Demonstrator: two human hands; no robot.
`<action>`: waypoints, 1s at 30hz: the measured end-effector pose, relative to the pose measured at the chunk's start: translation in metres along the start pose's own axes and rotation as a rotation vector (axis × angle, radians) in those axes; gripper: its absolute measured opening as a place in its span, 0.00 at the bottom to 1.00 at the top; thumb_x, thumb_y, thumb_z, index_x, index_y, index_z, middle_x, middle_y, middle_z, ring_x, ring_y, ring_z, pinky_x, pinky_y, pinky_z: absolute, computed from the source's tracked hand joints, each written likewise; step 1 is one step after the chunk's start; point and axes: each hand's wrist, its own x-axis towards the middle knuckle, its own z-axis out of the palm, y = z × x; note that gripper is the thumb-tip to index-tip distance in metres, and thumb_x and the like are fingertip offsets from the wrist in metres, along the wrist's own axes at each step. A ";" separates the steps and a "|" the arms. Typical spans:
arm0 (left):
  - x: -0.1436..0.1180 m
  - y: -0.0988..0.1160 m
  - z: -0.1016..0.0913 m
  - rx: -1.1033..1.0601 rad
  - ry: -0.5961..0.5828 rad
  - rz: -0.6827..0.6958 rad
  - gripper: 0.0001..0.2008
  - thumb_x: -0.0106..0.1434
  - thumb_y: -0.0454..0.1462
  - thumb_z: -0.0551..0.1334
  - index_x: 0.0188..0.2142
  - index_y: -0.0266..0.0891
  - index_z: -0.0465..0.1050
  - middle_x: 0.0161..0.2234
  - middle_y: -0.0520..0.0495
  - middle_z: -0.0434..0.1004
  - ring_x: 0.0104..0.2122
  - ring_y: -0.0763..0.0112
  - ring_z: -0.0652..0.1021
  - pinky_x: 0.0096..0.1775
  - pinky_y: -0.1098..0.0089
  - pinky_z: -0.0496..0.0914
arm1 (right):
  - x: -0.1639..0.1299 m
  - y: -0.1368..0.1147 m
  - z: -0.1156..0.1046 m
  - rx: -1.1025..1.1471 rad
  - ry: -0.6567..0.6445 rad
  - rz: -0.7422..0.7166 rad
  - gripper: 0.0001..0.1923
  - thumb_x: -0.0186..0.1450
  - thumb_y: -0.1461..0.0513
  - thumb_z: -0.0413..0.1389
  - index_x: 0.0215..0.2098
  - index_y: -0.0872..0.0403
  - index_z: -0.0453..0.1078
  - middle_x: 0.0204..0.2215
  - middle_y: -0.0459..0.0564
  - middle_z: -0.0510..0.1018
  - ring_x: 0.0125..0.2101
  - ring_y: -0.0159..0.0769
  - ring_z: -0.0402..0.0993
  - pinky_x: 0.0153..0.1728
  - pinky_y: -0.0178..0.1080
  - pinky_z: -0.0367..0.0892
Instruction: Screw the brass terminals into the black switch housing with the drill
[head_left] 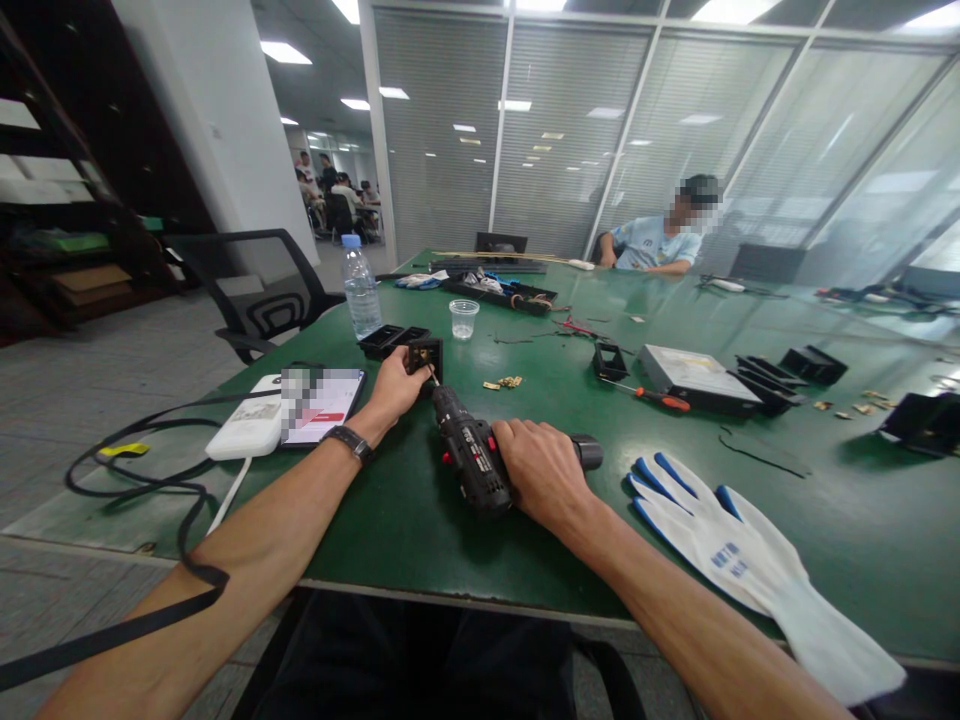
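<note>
My right hand [541,462] is wrapped round the handle of a black cordless drill [472,455], which points away from me to the upper left. The drill's bit reaches a small black plastic box [426,352] with brass-coloured parts inside; whether it sits in a screw I cannot make out. My left hand [401,383] grips that box by its side, fingers closed on it, near the table's left part. To the right of the box lies a small heap of brass-coloured pieces [504,383]. More black boxes [391,340] stand just behind my left hand.
A water bottle [361,290] and a clear plastic cup [464,320] stand behind the boxes. At left lie a phone [337,400], a white power bank [247,418] and a black strap [150,480]. On the right are a white glove [739,560], a screwdriver [660,399] and a flat metal case [694,378]. A person [660,240] sits across.
</note>
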 end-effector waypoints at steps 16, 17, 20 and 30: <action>-0.001 0.001 0.000 -0.004 -0.005 0.010 0.19 0.55 0.33 0.67 0.47 0.37 0.72 0.48 0.41 0.79 0.47 0.62 0.78 0.54 0.60 0.70 | 0.001 0.001 0.000 0.003 -0.005 -0.009 0.13 0.63 0.66 0.54 0.47 0.53 0.64 0.40 0.53 0.78 0.40 0.43 0.75 0.37 0.41 0.60; -0.001 0.001 0.000 -0.003 -0.005 0.010 0.19 0.54 0.33 0.67 0.46 0.37 0.72 0.47 0.41 0.79 0.47 0.62 0.78 0.54 0.60 0.69 | 0.001 0.001 0.000 0.003 -0.007 -0.010 0.13 0.63 0.66 0.54 0.47 0.53 0.64 0.40 0.53 0.78 0.40 0.43 0.75 0.37 0.41 0.60; -0.002 0.004 0.000 -0.001 -0.005 0.007 0.18 0.54 0.34 0.67 0.46 0.37 0.71 0.47 0.42 0.79 0.46 0.63 0.78 0.54 0.59 0.69 | 0.001 0.001 0.001 0.002 -0.014 -0.014 0.14 0.63 0.65 0.54 0.48 0.53 0.64 0.40 0.54 0.78 0.40 0.43 0.75 0.38 0.41 0.60; -0.003 0.009 -0.001 0.060 0.019 0.001 0.16 0.54 0.34 0.67 0.43 0.37 0.72 0.44 0.42 0.79 0.44 0.61 0.78 0.52 0.60 0.70 | 0.001 0.003 0.002 0.003 -0.001 -0.023 0.16 0.63 0.65 0.55 0.49 0.52 0.63 0.42 0.53 0.76 0.39 0.43 0.74 0.37 0.40 0.59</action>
